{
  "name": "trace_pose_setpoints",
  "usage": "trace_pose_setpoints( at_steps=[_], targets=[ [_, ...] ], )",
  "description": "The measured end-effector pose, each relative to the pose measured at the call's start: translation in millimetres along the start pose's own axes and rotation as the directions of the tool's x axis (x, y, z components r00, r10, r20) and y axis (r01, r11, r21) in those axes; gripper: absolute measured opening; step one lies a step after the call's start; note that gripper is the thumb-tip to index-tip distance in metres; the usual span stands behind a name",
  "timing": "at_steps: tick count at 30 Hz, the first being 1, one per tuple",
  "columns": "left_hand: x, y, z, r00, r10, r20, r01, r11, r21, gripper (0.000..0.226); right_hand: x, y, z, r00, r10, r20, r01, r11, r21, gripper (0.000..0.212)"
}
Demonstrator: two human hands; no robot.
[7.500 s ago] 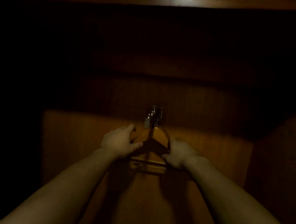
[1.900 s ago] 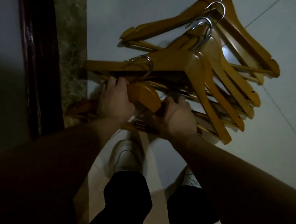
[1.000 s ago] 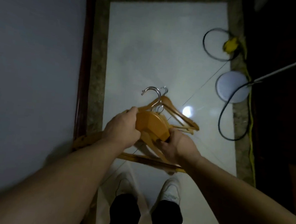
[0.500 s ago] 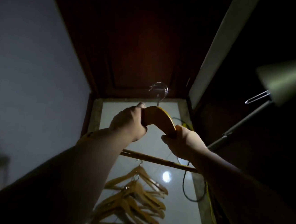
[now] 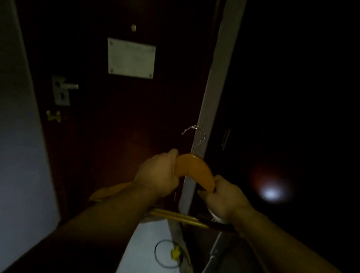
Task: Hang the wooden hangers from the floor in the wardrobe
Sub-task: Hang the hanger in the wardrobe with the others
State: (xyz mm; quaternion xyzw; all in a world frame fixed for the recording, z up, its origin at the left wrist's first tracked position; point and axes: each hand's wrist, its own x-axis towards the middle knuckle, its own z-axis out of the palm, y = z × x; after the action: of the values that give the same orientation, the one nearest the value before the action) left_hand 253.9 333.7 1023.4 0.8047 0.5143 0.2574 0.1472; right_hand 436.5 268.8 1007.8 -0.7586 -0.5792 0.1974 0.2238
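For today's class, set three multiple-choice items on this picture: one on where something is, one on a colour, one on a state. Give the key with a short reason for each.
1. Where is the pale plate mounted?
A. On the dark door, above the handle
B. On the floor
C. On the wall at far left

2. What colour is the hanger body?
A. White
B. Orange-brown
C. Blue

3. How is the hanger held?
A. Lying loose on the floor
B. Gripped by the left hand and the right hand
C. Pinched by one hand at the hook

Key:
1 A, the plate sits on the door, higher than the door handle.
2 B, the wood shows orange-brown between the hands.
3 B, each hand closes on one shoulder, and the metal hook points up, free.
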Motion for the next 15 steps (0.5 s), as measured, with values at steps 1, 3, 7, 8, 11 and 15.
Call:
trace_pose_setpoints(
  at_steps=[1, 3, 7, 8, 11, 15],
  targets=[
    [1.8, 15.8, -15.7, 1.0, 0.027, -0.012, -0.027, 1.0, -0.003, 0.031, -7.9, -7.6, -19.3, 0.999, -0.001, -0.038, 0.001, 1.0, -0.005, 0.027],
    [2.5, 48.0, -46.8, 0.995, 0.09, -0.031, -0.089, 0.996, 0.015, 0.033, -27.2, -21.8, -54.7, 0.994, -0.001, -0.109, -0.001, 1.0, -0.021, 0.023],
    [-4.9, 100.6, -101.1, 0.97, 0.228, -0.084, -0.227, 0.974, 0.019, 0.032, -73.2, -46.7, -110.5, 0.971, 0.023, -0.236, -0.022, 1.0, 0.007, 0.021],
    [-8.0, 113.2, -112.8, 0.96, 0.262, -0.097, -0.262, 0.965, 0.02, 0.033, -86.6, -51.2, -123.6, 0.963, 0.027, -0.269, -0.027, 1.0, 0.001, 0.021],
    [-23.6, 152.8, -140.0, 0.927, 0.358, -0.117, -0.359, 0.933, 0.014, 0.034, -132.6, -59.2, -163.0, 0.936, 0.038, -0.349, -0.064, 0.996, -0.062, 0.025],
    [-49.9, 212.0, -158.0, 0.88, 0.461, -0.112, -0.466, 0.884, -0.025, 0.034, -198.1, -56.3, -214.0, 0.908, 0.075, -0.412, -0.125, 0.987, -0.096, 0.031]
  ],
)
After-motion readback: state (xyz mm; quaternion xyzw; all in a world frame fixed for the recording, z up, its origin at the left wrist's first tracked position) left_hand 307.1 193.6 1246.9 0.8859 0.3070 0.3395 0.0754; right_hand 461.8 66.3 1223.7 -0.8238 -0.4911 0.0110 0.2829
